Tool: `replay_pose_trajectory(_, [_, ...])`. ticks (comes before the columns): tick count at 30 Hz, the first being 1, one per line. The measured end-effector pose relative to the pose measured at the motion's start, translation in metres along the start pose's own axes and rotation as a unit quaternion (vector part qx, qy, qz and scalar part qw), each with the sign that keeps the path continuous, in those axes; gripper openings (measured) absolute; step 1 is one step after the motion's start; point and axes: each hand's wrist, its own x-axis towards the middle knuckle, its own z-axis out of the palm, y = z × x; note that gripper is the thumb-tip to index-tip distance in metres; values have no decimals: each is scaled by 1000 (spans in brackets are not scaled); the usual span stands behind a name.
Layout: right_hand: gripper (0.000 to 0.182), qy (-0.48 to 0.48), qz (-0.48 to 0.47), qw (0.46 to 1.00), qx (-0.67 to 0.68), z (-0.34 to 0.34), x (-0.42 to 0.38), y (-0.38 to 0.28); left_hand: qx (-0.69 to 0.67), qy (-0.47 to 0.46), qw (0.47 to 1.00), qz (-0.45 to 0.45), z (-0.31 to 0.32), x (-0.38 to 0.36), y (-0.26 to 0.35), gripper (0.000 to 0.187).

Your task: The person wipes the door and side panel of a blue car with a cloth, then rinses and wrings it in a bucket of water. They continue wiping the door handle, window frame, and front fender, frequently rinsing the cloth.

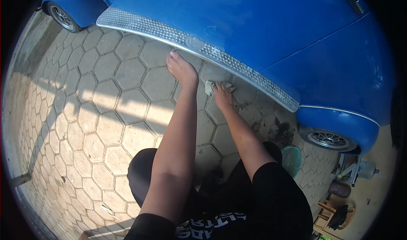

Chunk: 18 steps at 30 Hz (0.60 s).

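Note:
My left hand [182,68] is raised just below the metal running board [195,43] of a blue car [237,19]. Its fingers point up toward the board's edge, lie close together and hold nothing I can see. Lower and to the right, my right hand [221,94] is closed on a pale, crumpled cloth [210,88]. Part of the cloth sticks out on both sides of the fingers. Both arms reach forward from my black shirt over the paving.
Hexagonal paving [108,125] covers the ground, with dark wet spots near the rear wheel [330,139]. A green round basin [291,159] stands by my right knee. At the lower right are a brown chair [324,216] and a water bottle [368,170]. Another wheel [61,16] is at the upper left.

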Motion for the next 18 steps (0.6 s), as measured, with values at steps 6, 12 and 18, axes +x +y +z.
replay_pose_trajectory(6, [25,35,47,998,24,31,17,10,-40,-56,996,65,2,11,-7,56])
replay_pose_trajectory(12, [15,16,-51,998,44,-21,5,43,75,-210,959,176,1,4,1,44])
replay_pose_trajectory(18, [19,1,-10,963,271,-139,-62,95,189,-501,796,282,10,-97,28,45])
